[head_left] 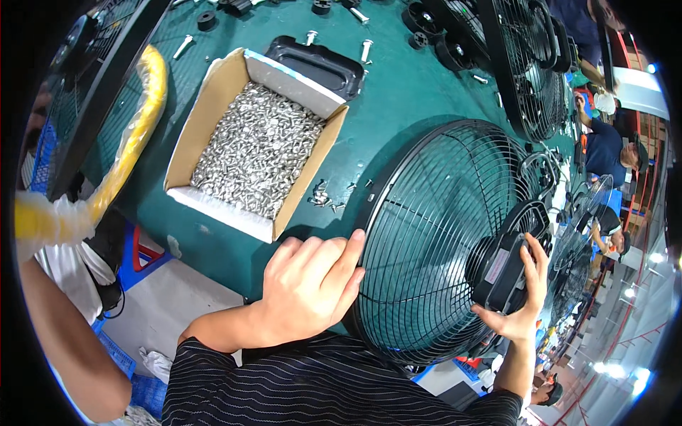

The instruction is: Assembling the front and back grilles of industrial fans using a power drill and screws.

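A round black fan (426, 234) with a wire grille leans before me on the green table. My left hand (309, 287) is at its left rim, with the fingers curled and the index finger and thumb against the edge. Whether a small part sits between them is hidden. Across the fan, my right hand (522, 302) grips the black motor housing (501, 273) at its centre, thumb on the near side and fingers over the top. Beyond my left hand stands an open cardboard box (202, 142) full of small silver screws (259, 145). A few loose screws (323, 195) lie between box and fan.
A black plastic tray (320, 64) lies behind the box, near scattered bolts (366, 51). Another fan (526, 71) stands at the far right. At left are a yellow wrapped tube (135, 135) and another person's arm (71, 341). Several people work along the right.
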`<state>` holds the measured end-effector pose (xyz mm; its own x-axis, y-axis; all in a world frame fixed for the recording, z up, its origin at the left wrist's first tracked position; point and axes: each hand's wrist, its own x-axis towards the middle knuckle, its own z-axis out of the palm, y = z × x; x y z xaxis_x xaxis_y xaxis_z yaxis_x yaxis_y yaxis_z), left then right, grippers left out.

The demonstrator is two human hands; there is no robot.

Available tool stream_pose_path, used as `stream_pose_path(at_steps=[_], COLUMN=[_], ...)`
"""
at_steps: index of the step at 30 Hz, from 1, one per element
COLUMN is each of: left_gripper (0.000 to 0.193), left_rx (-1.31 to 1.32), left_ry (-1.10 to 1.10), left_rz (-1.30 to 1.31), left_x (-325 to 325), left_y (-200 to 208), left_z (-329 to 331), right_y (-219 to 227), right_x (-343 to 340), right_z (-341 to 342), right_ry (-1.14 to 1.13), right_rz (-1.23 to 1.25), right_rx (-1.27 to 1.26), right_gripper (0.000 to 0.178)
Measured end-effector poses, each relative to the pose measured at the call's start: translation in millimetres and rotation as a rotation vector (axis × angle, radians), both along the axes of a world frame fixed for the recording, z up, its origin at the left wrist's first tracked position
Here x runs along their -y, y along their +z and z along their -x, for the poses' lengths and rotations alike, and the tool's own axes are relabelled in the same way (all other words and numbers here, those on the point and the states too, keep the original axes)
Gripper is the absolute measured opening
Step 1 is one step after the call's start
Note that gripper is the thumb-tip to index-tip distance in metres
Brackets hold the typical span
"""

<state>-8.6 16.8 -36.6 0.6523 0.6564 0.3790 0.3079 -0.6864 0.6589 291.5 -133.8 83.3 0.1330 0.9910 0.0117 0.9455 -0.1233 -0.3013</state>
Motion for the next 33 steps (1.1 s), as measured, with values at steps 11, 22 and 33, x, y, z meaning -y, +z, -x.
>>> stream_pose_path(at_steps=[11,22,33], left_gripper=[0.041,0.045,0.043], left_rx=[-0.031,-0.014,-0.101], left_ry=[-0.014,-0.039,-0.011], left_rz=[-0.058,-0.046,-0.066], left_x=[-0.4,1.6,7.3], left_y=[0.1,6.8,8.2], left_z=[-3.3,-5.9,-8.0], right_y=[0.7,-0.5,-0.6], right_x=[-1.9,5.6,36.4], right_z=[-8.0,-5.8,-19.4], right_ry=[0.026,-0.025,-0.198], right_rz=[0.020,0.000,-0.215], right_rx=[0.041,-0.018,-0.192], right_gripper=[0.105,0.105,0.124])
